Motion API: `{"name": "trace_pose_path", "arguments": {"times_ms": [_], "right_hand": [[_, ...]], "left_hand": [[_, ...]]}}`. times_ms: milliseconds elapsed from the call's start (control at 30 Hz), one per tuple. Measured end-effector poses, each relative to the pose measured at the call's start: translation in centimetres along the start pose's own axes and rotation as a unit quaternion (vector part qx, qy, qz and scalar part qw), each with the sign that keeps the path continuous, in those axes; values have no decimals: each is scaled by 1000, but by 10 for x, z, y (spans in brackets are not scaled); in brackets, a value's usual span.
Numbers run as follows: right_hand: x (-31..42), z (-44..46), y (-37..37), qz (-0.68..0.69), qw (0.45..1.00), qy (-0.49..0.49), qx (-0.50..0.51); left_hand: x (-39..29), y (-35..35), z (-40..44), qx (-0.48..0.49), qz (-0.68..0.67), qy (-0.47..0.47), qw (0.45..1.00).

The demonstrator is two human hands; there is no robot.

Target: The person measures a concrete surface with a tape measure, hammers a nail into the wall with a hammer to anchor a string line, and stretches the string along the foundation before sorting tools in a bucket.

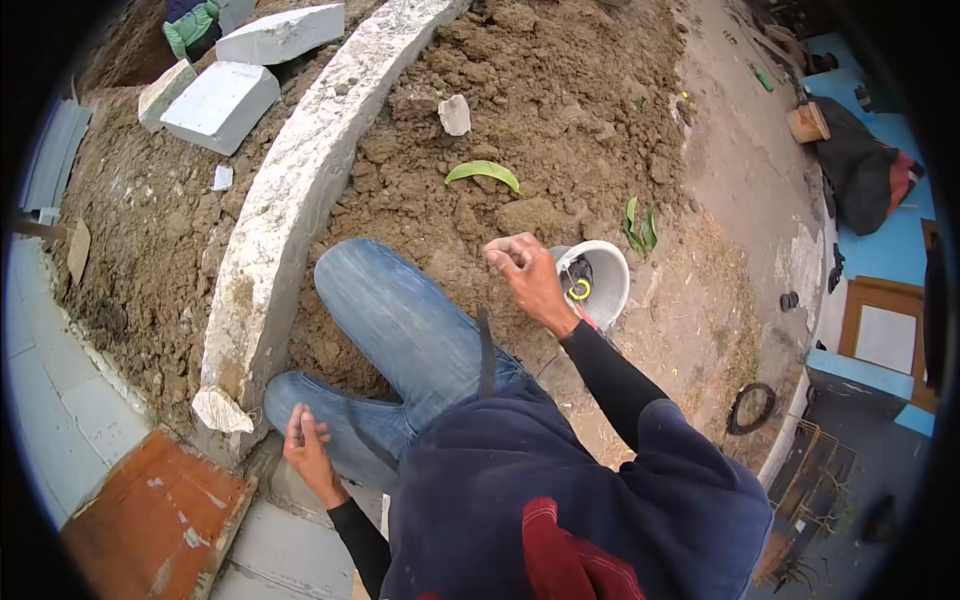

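Observation:
My right hand (528, 278) is raised over the soil just left of a grey bucket (612, 268). Its fingers are curled in with the thumb against them, and whatever they may hold is hidden. Inside the bucket are dark items and a yellow ring-shaped thing (579, 290). My left hand (310, 452) hovers by my left knee, fingers loosely bent and apart, with nothing visible in it. Close to that knee runs a long whitish concrete beam (300, 160), with a broken pale chunk (222, 410) at its near end.
White blocks (222, 105) lie on soil at the upper left, near a person in a green sleeve (190, 30). A green leaf (483, 173) and a pale stone (454, 115) lie ahead. An orange board (155, 515) is at the lower left. A black coil (751, 408) lies right.

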State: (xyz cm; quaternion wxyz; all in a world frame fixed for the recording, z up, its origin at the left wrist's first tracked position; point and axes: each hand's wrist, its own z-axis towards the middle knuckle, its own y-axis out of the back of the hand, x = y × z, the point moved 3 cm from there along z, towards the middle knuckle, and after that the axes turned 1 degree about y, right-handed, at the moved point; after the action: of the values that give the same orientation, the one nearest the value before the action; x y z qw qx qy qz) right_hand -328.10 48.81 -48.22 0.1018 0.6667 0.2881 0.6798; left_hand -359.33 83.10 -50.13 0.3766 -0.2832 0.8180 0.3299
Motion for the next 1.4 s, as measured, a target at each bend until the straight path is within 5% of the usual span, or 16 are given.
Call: {"name": "trace_pose_path", "arguments": {"times_ms": [133,333,433,567,900,1067,1200,1300,1400], "right_hand": [[-129,-21,141,10,961,-202,-190],[-223,-86,149,173,880,-371,-242],[-200,-87,127,193,885,-308,-290],[-137,-53,104,128,936,-229,-234],[-63,21,-49,74,987,-145,8],[18,113,-135,64,998,4,15],[82,180,-201,-38,962,271,-8],[113,201,-227,-120,931,341,56],[116,193,-201,-52,950,307,-31]], "left_hand": [[-1,14,28,-1,12,-18,1000],[-36,14,55,25,27,-46,998],[-47,24,65,26,21,-53,998],[-64,30,71,26,11,-60,998],[-75,31,43,3,-41,-62,997],[-24,7,5,80,-54,27,995],[26,-5,-21,123,-76,110,983],[48,-3,-27,115,-109,144,977],[49,2,-29,96,-166,170,967]]}}
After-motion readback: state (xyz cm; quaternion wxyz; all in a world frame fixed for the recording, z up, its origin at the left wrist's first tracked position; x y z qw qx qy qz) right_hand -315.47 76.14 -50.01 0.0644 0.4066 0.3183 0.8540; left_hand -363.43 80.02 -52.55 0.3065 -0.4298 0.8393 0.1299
